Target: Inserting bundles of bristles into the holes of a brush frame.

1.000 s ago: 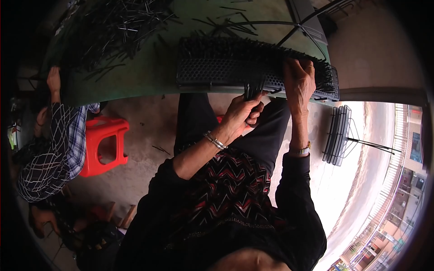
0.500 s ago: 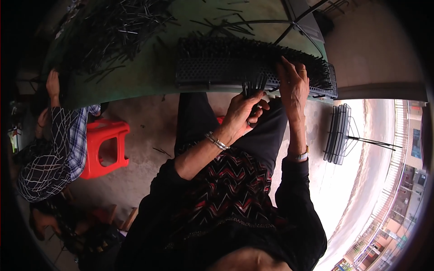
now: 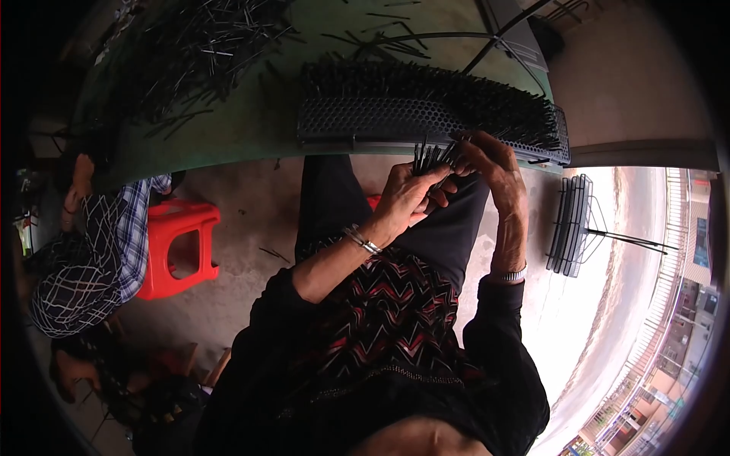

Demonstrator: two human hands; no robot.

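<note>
My left hand (image 3: 403, 199) is closed around a bundle of thin black sticks (image 3: 428, 157), their ends poking up above the fingers. My right hand (image 3: 498, 169) has its fingertips pinched at the right side of that bundle; exactly what lies between them is partly hidden. Both hands are just in front of a long dark perforated rack (image 3: 372, 118) at the table's edge. Upright black sticks (image 3: 426, 85) crowd the rack's holes along its back and right part, while rows of bare holes show at the front left.
A large loose heap of black sticks (image 3: 205, 53) covers the green table (image 3: 251, 144) at the back left. Thin dark metal rods (image 3: 433, 36) rise behind the rack. Left are a red plastic stool (image 3: 179, 247) and another person's arm (image 3: 82, 182). A wire rack (image 3: 572, 226) stands at right.
My right hand has come from the rack's stick rows down toward me, to the bundle in my left hand. The left hand stays nearly in place. The other person's hand has lowered.
</note>
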